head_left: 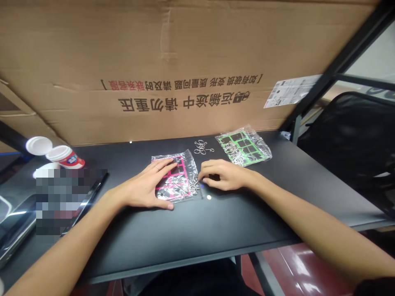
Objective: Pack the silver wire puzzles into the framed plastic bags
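Observation:
A clear plastic bag with a pink grid frame (185,172) and several silvery wire pieces (191,188) lies on the dark table. My left hand (151,183) rests on the left part of this bag, fingers spread, a ring on one finger. At the bag's right edge is my right hand (220,174), its fingers curled together; whatever they hold, if anything, is hidden. Loose wire pieces (202,147) lie behind, between the two bags. A second clear bag, with a green frame (251,147) and more wire pieces, sits at the back right.
Cardboard (185,49) with printed text stands behind the table (197,234). White cups and a red and white cup (69,158) are at the left, near a dark glossy device (15,226) and a blurred-out patch. A black chair (352,139) stands at the right.

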Demonstrator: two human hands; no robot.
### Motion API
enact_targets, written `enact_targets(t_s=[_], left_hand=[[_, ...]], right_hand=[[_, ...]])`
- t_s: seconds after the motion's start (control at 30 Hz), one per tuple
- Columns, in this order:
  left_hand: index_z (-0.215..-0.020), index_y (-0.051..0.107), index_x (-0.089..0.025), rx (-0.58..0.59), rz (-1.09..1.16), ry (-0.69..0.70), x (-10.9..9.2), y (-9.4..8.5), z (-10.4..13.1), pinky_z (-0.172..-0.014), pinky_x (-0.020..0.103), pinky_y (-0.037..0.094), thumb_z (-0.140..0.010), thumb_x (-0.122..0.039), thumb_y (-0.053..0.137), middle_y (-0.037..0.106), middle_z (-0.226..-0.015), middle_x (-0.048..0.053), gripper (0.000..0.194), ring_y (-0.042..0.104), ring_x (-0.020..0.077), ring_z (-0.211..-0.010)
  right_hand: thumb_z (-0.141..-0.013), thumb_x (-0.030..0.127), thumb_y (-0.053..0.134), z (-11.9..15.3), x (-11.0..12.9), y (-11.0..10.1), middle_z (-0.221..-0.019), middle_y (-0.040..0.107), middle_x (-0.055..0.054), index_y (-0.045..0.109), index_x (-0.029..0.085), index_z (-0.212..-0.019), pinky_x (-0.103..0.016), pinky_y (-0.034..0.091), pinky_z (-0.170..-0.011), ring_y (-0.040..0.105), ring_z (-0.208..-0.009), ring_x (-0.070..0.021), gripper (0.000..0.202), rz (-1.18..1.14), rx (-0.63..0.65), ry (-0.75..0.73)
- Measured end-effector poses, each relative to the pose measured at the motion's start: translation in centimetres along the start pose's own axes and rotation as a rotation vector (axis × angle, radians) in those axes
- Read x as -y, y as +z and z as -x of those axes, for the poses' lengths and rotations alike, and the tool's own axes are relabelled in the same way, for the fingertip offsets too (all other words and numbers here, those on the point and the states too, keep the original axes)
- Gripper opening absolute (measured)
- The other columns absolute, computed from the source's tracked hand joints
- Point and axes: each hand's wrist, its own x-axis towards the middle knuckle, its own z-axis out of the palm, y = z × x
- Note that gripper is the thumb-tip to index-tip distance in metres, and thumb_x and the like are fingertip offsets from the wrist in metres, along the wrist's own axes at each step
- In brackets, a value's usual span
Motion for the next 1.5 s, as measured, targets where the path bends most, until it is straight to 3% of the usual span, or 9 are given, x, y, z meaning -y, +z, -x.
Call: enact_targets(t_s=[0.27, 0.53, 0.8, 0.97, 1.2, 1.37, 1.5], left_hand=[[-0.179, 0.022, -0.034, -0.024, 0.015, 0.022, 0.2, 0.1, 0.0, -0.138, 0.070, 0.023, -0.077, -0.082, 0.085, 0.018, -0.186, 0.014, 0.130, 0.017, 0.0488, -0.171], [-0.179, 0.022, -0.034, -0.029, 0.019, 0.032, 0.1, 0.0, 0.0, -0.138, 0.070, 0.024, -0.078, -0.081, 0.086, 0.018, -0.187, 0.013, 0.129, 0.018, 0.0488, -0.171], [-0.179, 0.021, -0.035, -0.017, 0.013, 0.018, 0.0, 0.0, 0.0, -0.138, 0.070, 0.022, -0.078, -0.082, 0.085, 0.017, -0.187, 0.013, 0.129, 0.016, 0.0483, -0.171], [-0.180, 0.022, -0.033, -0.006, 0.010, 0.006, -0.2, -0.2, 0.0, -0.138, 0.070, 0.021, -0.078, -0.083, 0.084, 0.016, -0.187, 0.014, 0.129, 0.015, 0.0487, -0.171], [-0.180, 0.018, -0.033, 0.005, 0.007, -0.001, -0.1, -0.2, 0.0, -0.139, 0.068, 0.022, -0.078, -0.084, 0.083, 0.014, -0.187, 0.013, 0.132, 0.015, 0.0480, -0.172], [-0.180, 0.019, -0.035, -0.005, 0.011, 0.009, 0.1, 0.0, 0.0, -0.139, 0.068, 0.021, -0.079, -0.084, 0.083, 0.014, -0.188, 0.011, 0.129, 0.015, 0.0477, -0.172], [-0.180, 0.017, -0.031, 0.026, -0.024, -0.005, -0.2, -0.2, 0.0, -0.139, 0.068, 0.019, -0.081, -0.086, 0.079, 0.011, -0.188, 0.013, 0.130, 0.011, 0.0465, -0.173]], right_hand=[[-0.097, 0.021, 0.070, 0.1, -0.1, -0.1, -0.128, 0.072, -0.010, 0.073, 0.021, -0.097, -0.035, 0.057, -0.091, 0.071, -0.103, -0.0220, 0.003, -0.085, -0.013, 0.051], [-0.092, 0.015, 0.070, 0.0, -0.1, -0.4, -0.097, 0.074, -0.004, 0.072, 0.021, -0.098, -0.030, 0.054, -0.075, 0.064, -0.081, -0.0172, 0.009, -0.158, -0.093, 0.101], [-0.100, 0.019, 0.066, 0.4, -1.3, -1.1, -0.110, 0.074, -0.008, 0.076, 0.020, -0.117, -0.033, 0.055, -0.076, 0.064, -0.080, -0.0172, 0.019, -0.064, -0.105, 0.116], [-0.105, 0.026, 0.067, 0.4, -1.4, -1.1, -0.116, 0.075, -0.009, 0.079, 0.020, -0.115, -0.035, 0.055, -0.084, 0.070, -0.096, -0.0209, 0.017, -0.033, -0.040, 0.134], [-0.106, 0.025, 0.063, 0.2, -1.2, -0.6, -0.100, 0.071, -0.006, 0.070, 0.020, -0.102, -0.032, 0.049, -0.076, 0.063, -0.084, -0.0188, 0.010, -0.029, -0.035, 0.144], [-0.110, 0.030, 0.058, 0.2, -0.7, -1.3, -0.096, 0.068, -0.006, 0.067, 0.020, -0.101, -0.033, 0.048, -0.076, 0.058, -0.081, -0.0191, 0.016, -0.063, -0.160, 0.156], [-0.111, 0.034, 0.057, 0.2, -0.7, -1.6, -0.094, 0.068, -0.006, 0.066, 0.021, -0.099, -0.034, 0.048, -0.077, 0.059, -0.082, -0.0202, 0.020, -0.041, -0.145, 0.199]])
